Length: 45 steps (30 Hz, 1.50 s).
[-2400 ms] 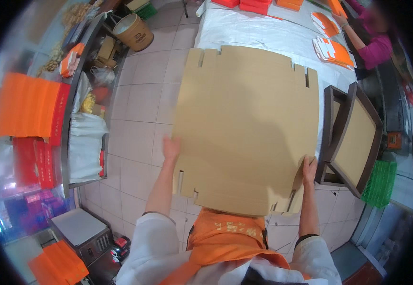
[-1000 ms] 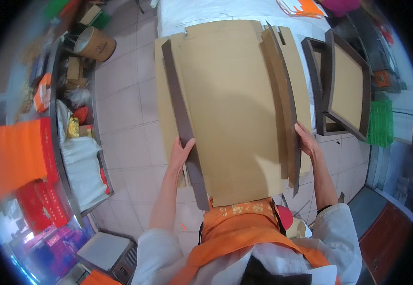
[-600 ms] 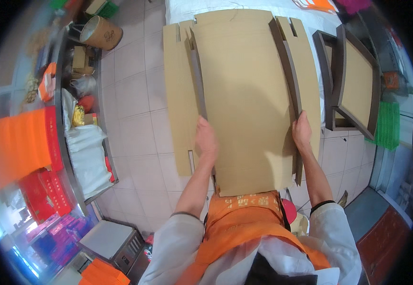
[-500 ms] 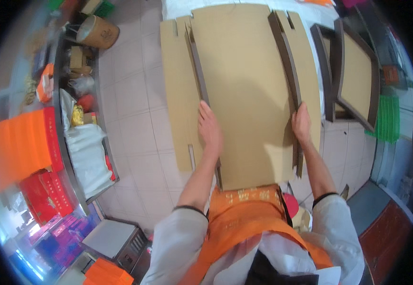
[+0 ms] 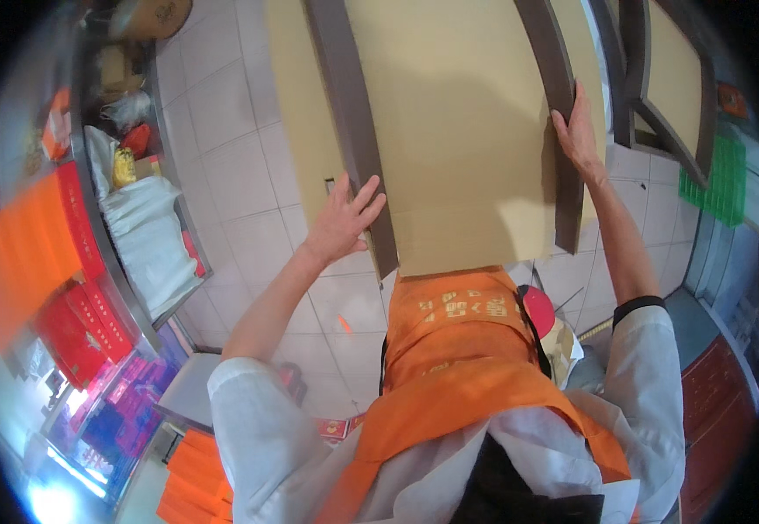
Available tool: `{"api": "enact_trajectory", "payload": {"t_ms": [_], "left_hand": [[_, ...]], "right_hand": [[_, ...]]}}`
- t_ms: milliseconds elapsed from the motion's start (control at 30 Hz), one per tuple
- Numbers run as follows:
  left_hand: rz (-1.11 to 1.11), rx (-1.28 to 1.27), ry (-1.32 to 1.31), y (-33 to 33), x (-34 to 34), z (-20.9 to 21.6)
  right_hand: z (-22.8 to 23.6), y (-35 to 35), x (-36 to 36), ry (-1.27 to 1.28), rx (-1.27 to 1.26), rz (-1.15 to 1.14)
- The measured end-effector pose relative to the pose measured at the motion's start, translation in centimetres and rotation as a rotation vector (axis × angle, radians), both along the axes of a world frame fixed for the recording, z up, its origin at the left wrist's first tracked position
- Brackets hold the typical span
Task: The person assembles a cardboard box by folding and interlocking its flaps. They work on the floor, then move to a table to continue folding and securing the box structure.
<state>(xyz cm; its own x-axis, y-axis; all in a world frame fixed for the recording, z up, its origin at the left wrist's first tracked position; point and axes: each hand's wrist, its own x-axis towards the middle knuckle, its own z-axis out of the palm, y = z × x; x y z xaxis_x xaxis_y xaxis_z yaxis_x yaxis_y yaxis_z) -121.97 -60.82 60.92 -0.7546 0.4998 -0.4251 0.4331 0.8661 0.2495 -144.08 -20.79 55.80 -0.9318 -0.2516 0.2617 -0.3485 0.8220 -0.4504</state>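
Note:
A large tan cardboard sheet [image 5: 458, 166] lies in front of me, its near edge close to my orange apron. Along its left and right sides run two long dark brown strips, the left strip [image 5: 351, 122] and the right strip [image 5: 561, 188], both with broad faces showing. Fingers spread, my left hand [image 5: 345, 218] is open against the outer side of the left strip near its near end. My right hand [image 5: 577, 135] lies on the right strip, farther from me; its fingers stretch along the outer edge and its thumb rests on the brown face.
Brown-edged trays or frames [image 5: 668, 87] lean at the far right, next to a green basket [image 5: 713, 179]. On the left stands a shelf with a white bag [image 5: 148, 240] and several packages. Orange sheets [image 5: 26, 253] and red boxes [image 5: 91, 323] are also left. Tiled floor [image 5: 231, 166] shows between.
My view has shifted, and the sheet's near edge sits higher in it. The brown strips show wider faces than before. My left fingers have spread; my right hand is farther up its strip.

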Motion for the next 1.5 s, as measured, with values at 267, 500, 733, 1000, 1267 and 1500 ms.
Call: {"api": "enact_trajectory", "payload": {"t_ms": [267, 500, 733, 1000, 1267, 1500], "left_hand": [[-0.148, 0.027, 0.125, -1.3, 0.3, -1.3], [0.074, -0.105, 0.246, 0.2, 2.7, -1.5], [-0.042, -0.096, 0.304, -2.4, 3.9, -2.3], [0.066, 0.034, 0.405, -1.6, 3.4, -2.6], [0.005, 0.106, 0.306, 8.6, 1.2, -3.4], [-0.040, 0.232, 0.094, 14.7, -2.9, -2.4]], "right_hand": [[3.8, 8.3, 5.5, -0.323, 0.255, 0.591], [3.4, 13.9, 11.5, -0.237, 0.553, 0.761], [2.3, 14.4, 10.2, -0.168, 0.454, 0.562], [1.9, 12.7, 9.2, -0.372, 0.054, 0.443], [2.0, 3.8, 10.0, 0.028, 0.402, 0.724], [3.4, 4.0, 8.4, -0.035, 0.413, 0.985]]}}
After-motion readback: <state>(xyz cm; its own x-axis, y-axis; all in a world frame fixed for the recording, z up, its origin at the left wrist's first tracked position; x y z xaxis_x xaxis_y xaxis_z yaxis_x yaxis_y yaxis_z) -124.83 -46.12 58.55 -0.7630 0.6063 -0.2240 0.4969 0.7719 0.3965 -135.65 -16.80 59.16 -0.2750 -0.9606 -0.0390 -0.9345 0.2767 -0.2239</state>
